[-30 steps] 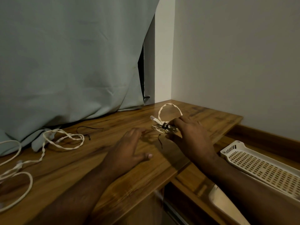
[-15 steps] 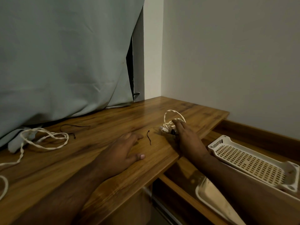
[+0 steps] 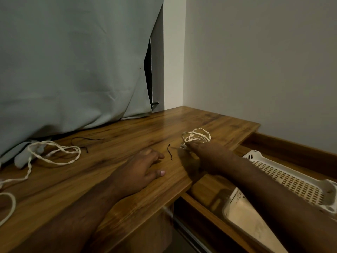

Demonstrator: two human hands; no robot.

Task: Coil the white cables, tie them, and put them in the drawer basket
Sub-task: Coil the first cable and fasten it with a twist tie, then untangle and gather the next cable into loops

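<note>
Since a moment ago, right hand (image 3: 206, 154) has dragged the coiled white cable (image 3: 197, 136) nearer the desk (image 3: 127, 194) edge (fingers pinching it), beside the drawer basket (image 3: 291, 179). Left hand (image 3: 142, 168) rests flat, fingers relaxed.

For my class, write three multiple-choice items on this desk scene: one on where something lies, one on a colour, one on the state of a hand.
1. Where does the short black tie lie?
A. On the desk between the two hands
B. In the basket
C. On the curtain

2. What colour is the perforated basket?
A. Blue
B. White
C. Red

3. What is the left hand doing?
A. Gripping a cable
B. Lifting the basket
C. Resting flat on the desk

Answers: 1 A, it lies on the wood left of the right hand, which is at the coiled cable. 2 B, its plastic is white. 3 C, its fingers lie straight and hold nothing.
</note>
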